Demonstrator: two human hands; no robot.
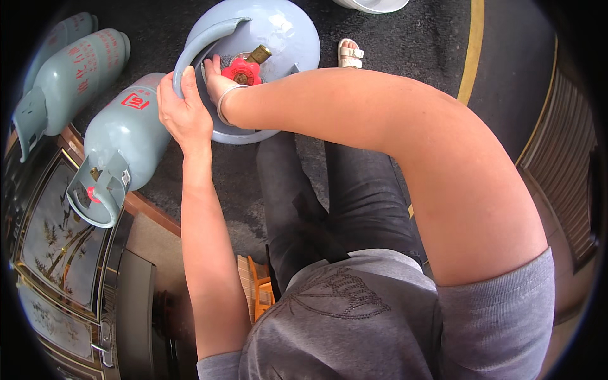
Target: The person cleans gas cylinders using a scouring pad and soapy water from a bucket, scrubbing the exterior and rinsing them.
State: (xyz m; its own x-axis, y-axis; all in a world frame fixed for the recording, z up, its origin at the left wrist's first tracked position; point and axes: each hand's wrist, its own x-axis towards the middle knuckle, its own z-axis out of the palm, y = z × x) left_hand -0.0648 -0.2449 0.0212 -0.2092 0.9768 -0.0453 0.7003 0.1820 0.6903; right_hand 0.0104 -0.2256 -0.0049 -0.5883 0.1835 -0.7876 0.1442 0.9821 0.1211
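Observation:
A grey-blue gas cylinder [288, 38] stands in front of me, seen from above. Its curved collar [212, 33] half surrounds a red valve handwheel [242, 71] and a brass valve outlet [259, 54]. My left hand [185, 117] is closed round the near left end of the collar, thumb inside and fingers outside. Inside the collar, my right hand [219, 83] lies beside the handwheel, its visible fingers stretched out toward the collar wall. Part of that hand is hidden behind the handwheel. A silver bangle [221, 106] circles my right wrist.
Another gas cylinder [130, 133] lies close on the left, with more cylinders [85, 73] beyond it. Below them are a decorated door panel [60, 234] and an orange stool [261, 285]. A sandalled foot [350, 54] rests on the dark ground near a yellow line [472, 57].

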